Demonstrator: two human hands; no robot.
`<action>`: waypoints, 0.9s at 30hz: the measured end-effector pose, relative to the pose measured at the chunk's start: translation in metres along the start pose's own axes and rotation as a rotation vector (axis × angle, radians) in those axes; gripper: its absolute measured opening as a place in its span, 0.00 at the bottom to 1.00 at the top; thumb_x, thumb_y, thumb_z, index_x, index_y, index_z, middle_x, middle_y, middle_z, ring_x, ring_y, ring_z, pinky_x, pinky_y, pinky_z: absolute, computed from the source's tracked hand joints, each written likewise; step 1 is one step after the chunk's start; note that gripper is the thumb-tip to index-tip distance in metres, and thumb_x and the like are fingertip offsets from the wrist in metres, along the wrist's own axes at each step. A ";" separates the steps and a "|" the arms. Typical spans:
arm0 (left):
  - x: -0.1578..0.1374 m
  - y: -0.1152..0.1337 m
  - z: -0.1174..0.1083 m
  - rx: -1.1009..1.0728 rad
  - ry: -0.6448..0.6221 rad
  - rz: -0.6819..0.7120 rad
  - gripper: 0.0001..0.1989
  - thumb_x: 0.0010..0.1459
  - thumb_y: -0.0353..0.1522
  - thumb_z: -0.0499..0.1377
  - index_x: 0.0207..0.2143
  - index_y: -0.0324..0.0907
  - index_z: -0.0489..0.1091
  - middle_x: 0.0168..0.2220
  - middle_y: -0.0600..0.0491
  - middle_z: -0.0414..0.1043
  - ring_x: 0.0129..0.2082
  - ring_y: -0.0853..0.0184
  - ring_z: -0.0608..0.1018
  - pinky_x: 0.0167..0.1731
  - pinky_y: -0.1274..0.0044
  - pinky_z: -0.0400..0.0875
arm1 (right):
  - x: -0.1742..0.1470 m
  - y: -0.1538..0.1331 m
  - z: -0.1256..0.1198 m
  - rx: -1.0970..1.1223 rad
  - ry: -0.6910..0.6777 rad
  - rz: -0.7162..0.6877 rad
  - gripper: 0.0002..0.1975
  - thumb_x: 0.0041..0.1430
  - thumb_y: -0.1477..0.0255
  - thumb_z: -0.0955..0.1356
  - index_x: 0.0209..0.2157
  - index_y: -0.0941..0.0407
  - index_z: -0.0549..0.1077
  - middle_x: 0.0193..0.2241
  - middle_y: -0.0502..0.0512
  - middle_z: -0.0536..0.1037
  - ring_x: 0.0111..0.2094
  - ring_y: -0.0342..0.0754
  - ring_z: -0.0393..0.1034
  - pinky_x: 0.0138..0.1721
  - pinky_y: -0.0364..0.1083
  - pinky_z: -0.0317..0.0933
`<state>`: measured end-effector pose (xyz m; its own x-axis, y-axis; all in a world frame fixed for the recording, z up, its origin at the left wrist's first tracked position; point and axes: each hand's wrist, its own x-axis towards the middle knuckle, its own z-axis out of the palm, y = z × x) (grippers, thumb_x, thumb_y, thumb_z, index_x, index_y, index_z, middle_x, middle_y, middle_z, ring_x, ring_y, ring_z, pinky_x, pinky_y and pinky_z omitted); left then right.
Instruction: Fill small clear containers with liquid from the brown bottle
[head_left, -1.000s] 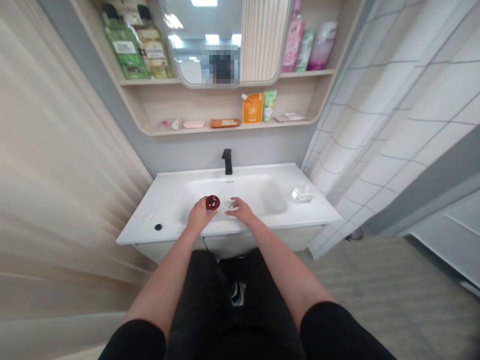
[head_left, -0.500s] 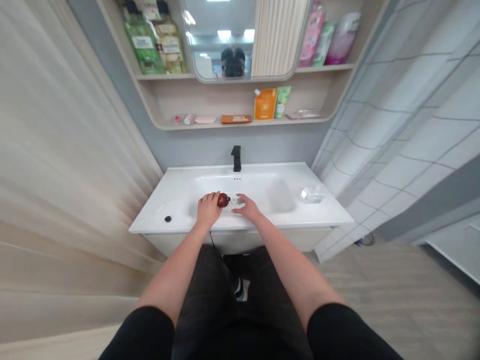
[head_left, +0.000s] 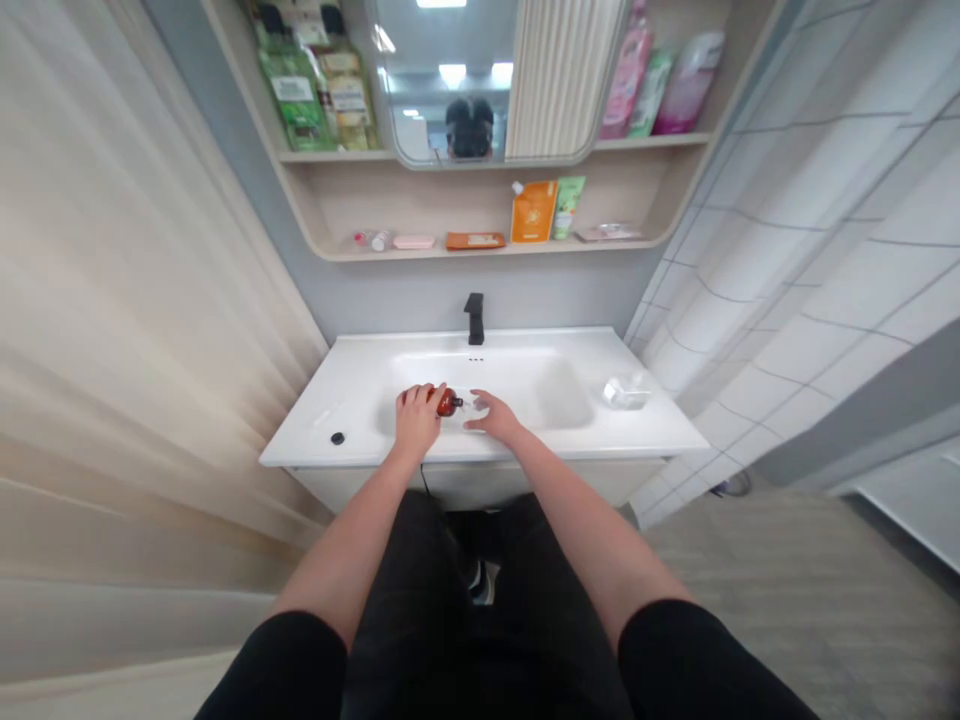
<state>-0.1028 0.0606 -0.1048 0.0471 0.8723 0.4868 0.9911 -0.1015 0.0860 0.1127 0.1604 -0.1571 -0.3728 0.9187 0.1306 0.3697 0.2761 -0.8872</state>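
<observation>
An amber bottle [head_left: 448,403] lies tipped on its side above the sink basin [head_left: 517,375], its dark neck pointing right. My left hand [head_left: 418,418] is wrapped round the bottle's body. My right hand [head_left: 495,415] curls its fingers and thumb round a small clear container [head_left: 478,404], whose exact kind is hard to make out. The bottle's mouth is close to the container; whether they touch, I cannot tell. A round black cap [head_left: 337,438] rests on the counter, left of my left hand.
Behind the basin stands a black faucet [head_left: 475,318]. A clear plastic box [head_left: 627,392] sits on the counter [head_left: 660,435] at the right. Above, a wall shelf [head_left: 442,253] carries an orange pouch [head_left: 534,212], tubes and bottles. A beige curtain [head_left: 150,330] hangs at the left.
The bottle has tipped further over, so its dark neck now points more plainly at the clear container. Both hands stay nearly in place; the view has shifted slightly.
</observation>
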 end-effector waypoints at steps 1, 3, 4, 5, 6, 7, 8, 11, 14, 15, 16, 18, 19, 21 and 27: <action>0.000 0.000 0.000 0.005 0.005 0.003 0.33 0.65 0.26 0.58 0.72 0.49 0.69 0.66 0.41 0.73 0.65 0.47 0.70 0.67 0.54 0.60 | 0.000 0.000 0.000 0.000 0.000 0.003 0.49 0.39 0.69 0.87 0.65 0.48 0.77 0.52 0.57 0.84 0.55 0.58 0.80 0.63 0.57 0.70; 0.000 0.001 -0.001 0.013 0.014 0.005 0.33 0.65 0.26 0.57 0.72 0.49 0.69 0.66 0.41 0.73 0.65 0.46 0.70 0.68 0.53 0.58 | 0.001 0.000 0.001 -0.001 -0.002 0.008 0.49 0.39 0.70 0.87 0.65 0.49 0.77 0.52 0.57 0.84 0.55 0.58 0.80 0.63 0.57 0.69; 0.000 0.001 -0.002 0.013 0.016 0.005 0.33 0.66 0.26 0.57 0.72 0.49 0.70 0.66 0.40 0.73 0.65 0.46 0.70 0.68 0.53 0.58 | 0.001 0.001 0.001 -0.004 -0.002 0.009 0.49 0.39 0.70 0.87 0.66 0.49 0.76 0.52 0.57 0.84 0.54 0.58 0.80 0.64 0.57 0.69; 0.000 0.001 -0.002 0.013 0.016 0.005 0.33 0.66 0.26 0.56 0.72 0.50 0.70 0.66 0.40 0.73 0.65 0.46 0.70 0.69 0.52 0.57 | 0.001 0.000 0.001 -0.008 -0.003 0.008 0.49 0.39 0.70 0.87 0.66 0.49 0.76 0.53 0.58 0.84 0.54 0.58 0.80 0.64 0.57 0.69; 0.000 0.001 -0.003 0.011 0.016 0.005 0.32 0.67 0.26 0.56 0.72 0.50 0.70 0.66 0.41 0.73 0.65 0.46 0.70 0.69 0.52 0.57 | 0.001 0.000 0.000 -0.015 -0.004 0.009 0.49 0.40 0.71 0.87 0.66 0.49 0.76 0.53 0.58 0.84 0.54 0.58 0.80 0.64 0.57 0.69; 0.000 0.002 -0.003 0.010 0.014 0.004 0.32 0.67 0.26 0.56 0.72 0.50 0.70 0.66 0.41 0.73 0.65 0.46 0.70 0.69 0.52 0.57 | 0.001 0.000 0.000 -0.021 -0.006 0.009 0.49 0.40 0.71 0.87 0.66 0.50 0.76 0.53 0.58 0.84 0.54 0.58 0.80 0.64 0.57 0.69; 0.000 0.002 -0.003 0.009 0.011 0.002 0.32 0.67 0.27 0.56 0.72 0.50 0.69 0.66 0.41 0.73 0.66 0.46 0.70 0.70 0.52 0.56 | 0.001 0.000 0.000 -0.026 -0.009 0.009 0.49 0.40 0.71 0.87 0.66 0.50 0.76 0.53 0.58 0.84 0.54 0.57 0.80 0.64 0.56 0.69; 0.000 0.002 -0.004 0.017 -0.002 -0.005 0.33 0.67 0.27 0.55 0.73 0.52 0.69 0.67 0.41 0.72 0.67 0.46 0.69 0.71 0.52 0.55 | 0.002 -0.001 0.000 -0.040 -0.010 0.005 0.49 0.40 0.70 0.87 0.66 0.49 0.76 0.53 0.57 0.84 0.53 0.57 0.80 0.63 0.56 0.69; 0.000 0.003 -0.006 0.013 -0.003 -0.003 0.33 0.68 0.27 0.54 0.73 0.53 0.69 0.68 0.41 0.72 0.68 0.46 0.68 0.72 0.51 0.54 | 0.002 -0.001 0.001 -0.044 -0.007 0.007 0.50 0.39 0.70 0.87 0.66 0.49 0.76 0.52 0.56 0.84 0.52 0.57 0.80 0.62 0.56 0.70; 0.000 0.003 -0.006 0.006 -0.003 -0.001 0.33 0.68 0.27 0.54 0.73 0.53 0.69 0.68 0.41 0.71 0.68 0.46 0.68 0.72 0.51 0.54 | 0.002 -0.001 0.001 -0.043 -0.006 0.007 0.50 0.39 0.70 0.87 0.66 0.50 0.76 0.52 0.57 0.84 0.52 0.57 0.80 0.62 0.56 0.70; 0.000 0.003 -0.007 -0.002 -0.003 0.000 0.33 0.68 0.27 0.54 0.73 0.53 0.68 0.68 0.41 0.71 0.68 0.46 0.68 0.72 0.51 0.53 | 0.002 0.000 0.001 -0.042 -0.007 0.006 0.50 0.39 0.70 0.87 0.66 0.50 0.76 0.52 0.57 0.84 0.53 0.57 0.80 0.62 0.56 0.70; 0.000 0.003 -0.008 -0.009 -0.010 -0.001 0.34 0.67 0.26 0.54 0.74 0.54 0.68 0.69 0.41 0.71 0.69 0.46 0.67 0.73 0.50 0.53 | 0.002 0.001 0.002 -0.041 -0.010 0.000 0.50 0.39 0.70 0.87 0.66 0.49 0.76 0.52 0.57 0.84 0.53 0.57 0.80 0.63 0.56 0.69; 0.000 0.003 -0.008 -0.009 -0.015 -0.003 0.35 0.67 0.26 0.54 0.74 0.54 0.68 0.69 0.41 0.70 0.69 0.46 0.67 0.73 0.50 0.52 | 0.002 0.001 0.002 -0.043 -0.011 -0.005 0.49 0.40 0.69 0.87 0.66 0.49 0.76 0.52 0.56 0.84 0.53 0.57 0.80 0.63 0.56 0.69; -0.001 0.004 -0.009 -0.005 -0.024 -0.008 0.36 0.67 0.26 0.54 0.74 0.54 0.67 0.69 0.41 0.70 0.69 0.46 0.67 0.73 0.50 0.52 | 0.003 0.002 0.002 -0.052 -0.011 -0.008 0.49 0.40 0.69 0.87 0.66 0.49 0.76 0.52 0.56 0.84 0.53 0.57 0.80 0.63 0.56 0.70; -0.001 0.005 -0.010 0.025 -0.012 0.009 0.36 0.67 0.25 0.54 0.74 0.54 0.67 0.70 0.41 0.70 0.70 0.46 0.65 0.74 0.49 0.50 | 0.004 0.003 0.002 -0.076 -0.009 -0.014 0.48 0.41 0.69 0.87 0.65 0.49 0.77 0.51 0.56 0.84 0.52 0.57 0.80 0.62 0.56 0.70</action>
<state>-0.0995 0.0544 -0.0965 0.0569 0.8769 0.4773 0.9935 -0.0970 0.0596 0.1110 0.1640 -0.1602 -0.3856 0.9122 0.1383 0.4275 0.3095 -0.8494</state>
